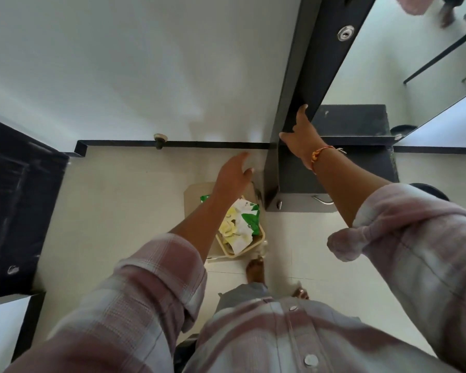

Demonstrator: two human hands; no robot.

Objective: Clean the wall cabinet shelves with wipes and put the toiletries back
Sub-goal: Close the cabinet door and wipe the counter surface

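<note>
Two bare feet (256, 271) stand just behind the tray (256, 244) on the floor (119, 197), so one careless step could tip it. One pack of wipes (249, 216) lies in that one tray, beside pale yellow things too blurred to count. Your left hand (233, 175) hovers above them, fingers loose, holding nothing. Farther off, your right hand (300, 135) closes its grip on the lower edge of the one cabinet door (318, 63), thumb at the corner. Swing it fast and it may strike the wall (119, 76) or nip those fingers. One lock (345, 33) sits higher up; no shelves show
</note>
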